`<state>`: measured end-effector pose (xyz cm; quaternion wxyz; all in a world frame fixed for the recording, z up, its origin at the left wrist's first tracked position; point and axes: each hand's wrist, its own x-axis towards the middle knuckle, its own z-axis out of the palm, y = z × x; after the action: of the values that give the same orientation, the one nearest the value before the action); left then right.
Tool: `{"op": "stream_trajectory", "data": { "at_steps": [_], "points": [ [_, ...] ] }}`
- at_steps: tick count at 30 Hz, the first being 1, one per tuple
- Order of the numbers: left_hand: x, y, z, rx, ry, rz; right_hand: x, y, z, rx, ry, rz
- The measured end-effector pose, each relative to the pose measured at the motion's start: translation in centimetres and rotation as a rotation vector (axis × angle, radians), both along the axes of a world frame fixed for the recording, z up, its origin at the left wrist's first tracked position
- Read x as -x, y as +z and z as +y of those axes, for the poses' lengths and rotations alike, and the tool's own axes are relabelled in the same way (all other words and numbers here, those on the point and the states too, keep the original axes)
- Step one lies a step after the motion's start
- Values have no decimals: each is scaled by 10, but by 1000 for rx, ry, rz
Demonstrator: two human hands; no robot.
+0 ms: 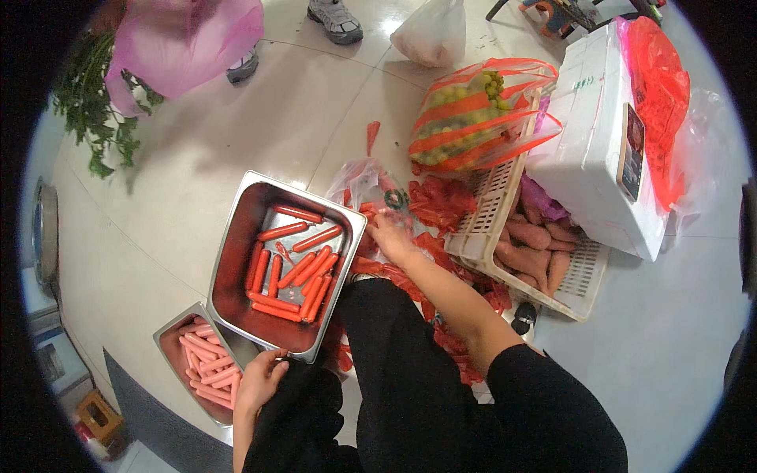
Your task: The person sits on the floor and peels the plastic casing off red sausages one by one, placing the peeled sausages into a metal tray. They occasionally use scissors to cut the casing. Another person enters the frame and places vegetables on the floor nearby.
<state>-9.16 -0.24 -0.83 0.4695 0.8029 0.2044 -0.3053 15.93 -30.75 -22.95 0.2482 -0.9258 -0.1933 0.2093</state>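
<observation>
A deep steel pan (222,272) stands before me, with several red-cased sausages (275,303) lying on its bottom. My left hand (263,378) is at the pan's near corner, its thumb and fingers against the rim. Beyond the pan's right side, my right hand (388,236) reaches into a clear plastic bag (364,183) with red sausages in it; whether its fingers hold one is hidden. A smaller steel pan (171,328) at the lower left holds several pink, peeled sausages (207,360). Red empty casings or plastic scraps (443,251) lie around my right forearm and feet.
At right a plastic crate (502,254) holds sweet potatoes (532,248), beside a striped bag of grapes (461,118) and a white foam box (597,130) with a phone (632,152). A person's shoe (336,20), a pink bag (183,47) and leafy greens (94,106) are beyond.
</observation>
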Motion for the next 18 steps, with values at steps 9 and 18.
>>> {"op": "stream_trajectory", "data": {
  "at_steps": [9,18],
  "points": [
    [36,39,23,9,248,-80,154,48,-141,125,487,-228],
    [48,202,-1,-26,343,-285,275,35,-234,330,544,343]
  ]
}}
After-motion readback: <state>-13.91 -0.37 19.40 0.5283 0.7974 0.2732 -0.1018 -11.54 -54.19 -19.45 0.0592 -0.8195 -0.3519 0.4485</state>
